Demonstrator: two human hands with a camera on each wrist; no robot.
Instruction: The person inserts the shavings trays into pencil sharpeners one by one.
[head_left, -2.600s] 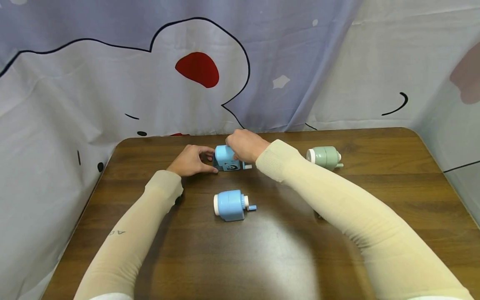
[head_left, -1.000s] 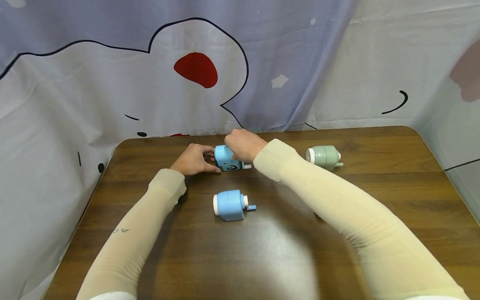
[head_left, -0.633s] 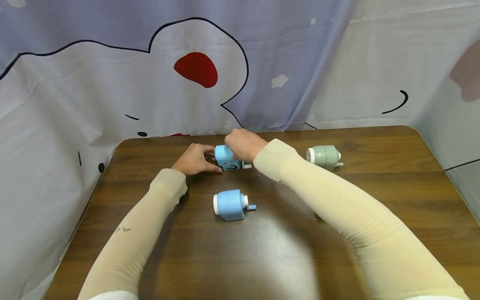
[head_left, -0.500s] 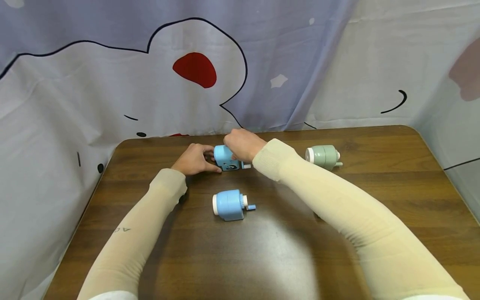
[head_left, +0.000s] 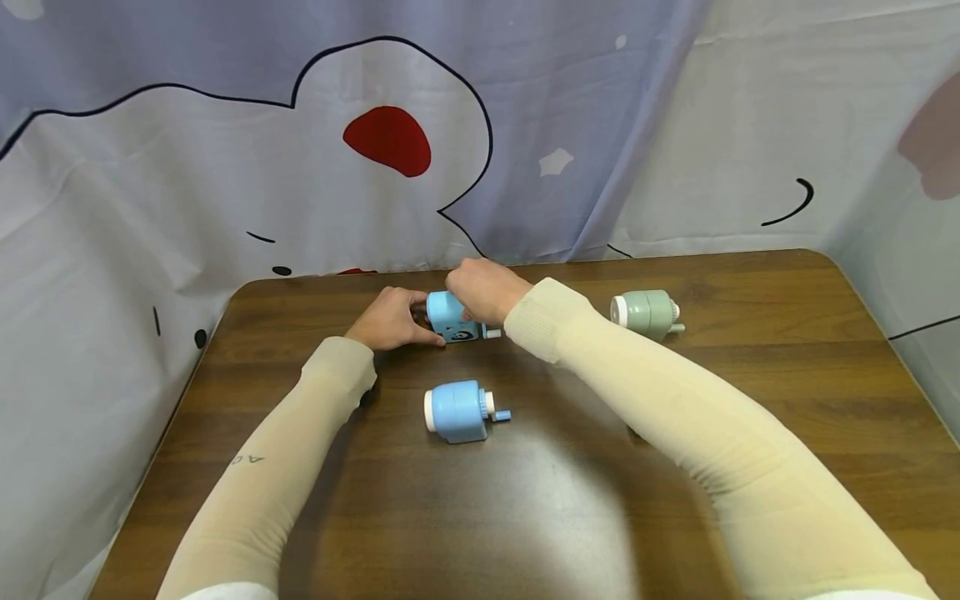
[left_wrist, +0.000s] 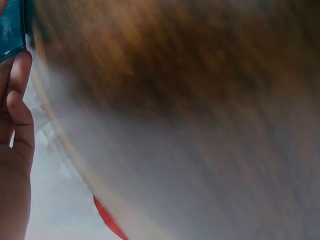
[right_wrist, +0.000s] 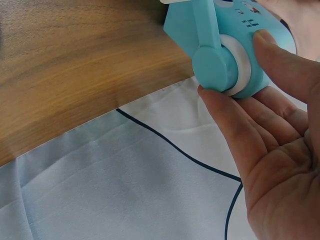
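A light-blue pencil sharpener (head_left: 447, 315) is gripped from above by the right hand (head_left: 487, 290) and held at its left end by the left hand (head_left: 387, 319). A blue sharpener (head_left: 457, 411) is placed on the brown table (head_left: 405, 517), nearer than both hands. A green sharpener (head_left: 649, 313) is seen right of the right hand. Beyond both hands, a patterned curtain (head_left: 540, 108) is hung.

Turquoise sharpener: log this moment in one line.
left hand: holds turquoise sharpener, left end | right hand: grips right end | blue sharpener: on table, nearer person | green sharpener: on table, right
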